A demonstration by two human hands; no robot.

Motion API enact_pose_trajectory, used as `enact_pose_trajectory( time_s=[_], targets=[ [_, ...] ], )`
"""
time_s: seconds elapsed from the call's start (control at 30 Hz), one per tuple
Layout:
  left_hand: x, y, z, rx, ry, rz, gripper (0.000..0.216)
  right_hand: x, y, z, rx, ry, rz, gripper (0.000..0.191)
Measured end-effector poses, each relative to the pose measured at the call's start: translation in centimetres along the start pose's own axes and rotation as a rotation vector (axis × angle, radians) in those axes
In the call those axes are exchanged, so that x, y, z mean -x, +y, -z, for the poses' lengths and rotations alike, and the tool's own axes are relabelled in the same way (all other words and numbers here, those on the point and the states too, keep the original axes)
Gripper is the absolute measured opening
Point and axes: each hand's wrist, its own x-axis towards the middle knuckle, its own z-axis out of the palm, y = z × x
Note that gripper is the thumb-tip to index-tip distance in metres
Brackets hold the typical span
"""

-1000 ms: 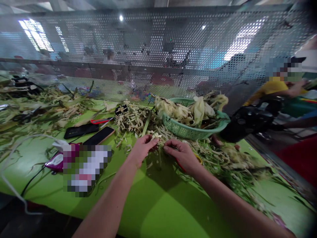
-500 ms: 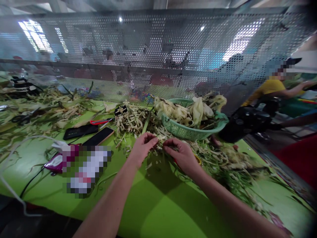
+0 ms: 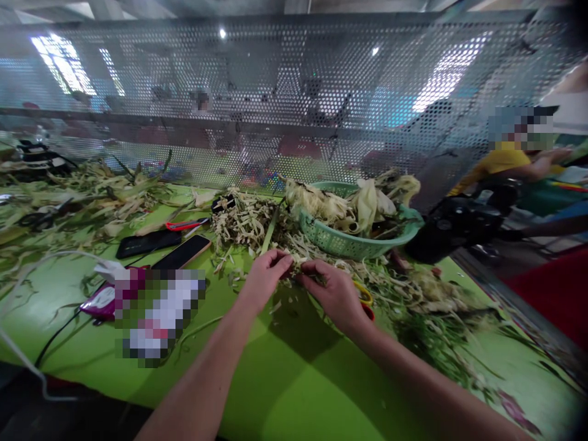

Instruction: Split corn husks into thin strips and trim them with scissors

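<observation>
My left hand [image 3: 267, 278] and my right hand [image 3: 334, 294] meet above the middle of the green table. Between their fingertips is a small pale piece of husk [image 3: 296, 264], pinched from both sides. Much of it is covered by the fingers. Just behind and beneath my right hand show the yellow and red handles of a pair of scissors [image 3: 366, 296]. Beyond my fingers lies a heap of cut husk strips [image 3: 243, 223], and a green plastic basket [image 3: 351, 245] filled with pale husks stands behind my right hand.
Two dark phones [image 3: 184, 252], a red-handled tool [image 3: 186, 225], a purple packet [image 3: 103, 301] and a white cable [image 3: 13, 340] lie left. Green stalks [image 3: 436, 343] spread on the right. A perforated metal screen [image 3: 257, 92] borders the back; a person in yellow [image 3: 503, 159] is at right.
My right hand has shifted slightly left and turned, uncovering more of the scissors' handles. My left hand stays almost where it was, with the husk piece still between the fingertips.
</observation>
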Motion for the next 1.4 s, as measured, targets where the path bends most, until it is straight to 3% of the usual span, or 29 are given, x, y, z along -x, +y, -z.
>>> enact_pose_trajectory(
  time_s=[0.2, 0.33, 0.5, 0.67, 0.9, 1.07, 1.4],
  targets=[
    [0.0, 0.0, 0.4, 0.116, -0.013, 0.118, 0.028, -0.3, 0.5, 0.2, 0.025, -0.022, 0.135, 0.007],
    [0.0, 0.0, 0.5, 0.282, -0.073, 0.215, 0.03, -0.5, 0.3, 0.5, -0.02, -0.045, 0.113, 0.008],
    [0.2, 0.3, 0.5, 0.09, -0.072, 0.129, 0.029, -0.8, 0.2, 1.4, -0.235, -0.173, -0.085, 0.019],
    [0.3, 0.3, 0.5, -0.116, -0.111, 0.05, 0.029, -1.0, 0.4, 1.5, -0.323, -0.089, -0.152, 0.022],
    [0.2, -0.2, -0.1, -0.083, -0.176, 0.006, 0.032, -0.8, 0.3, 0.7, -0.409, 0.013, -0.196, 0.017],
    [0.3, -0.2, -0.4, 0.003, -0.171, 0.045, 0.032, -0.8, 0.3, 0.7, -0.484, -0.004, -0.239, 0.019],
    [0.3, 0.1, -0.5, 0.04, -0.062, 0.067, 0.032, -0.8, 1.1, 0.6, -0.465, -0.033, -0.218, 0.018]
  ],
)
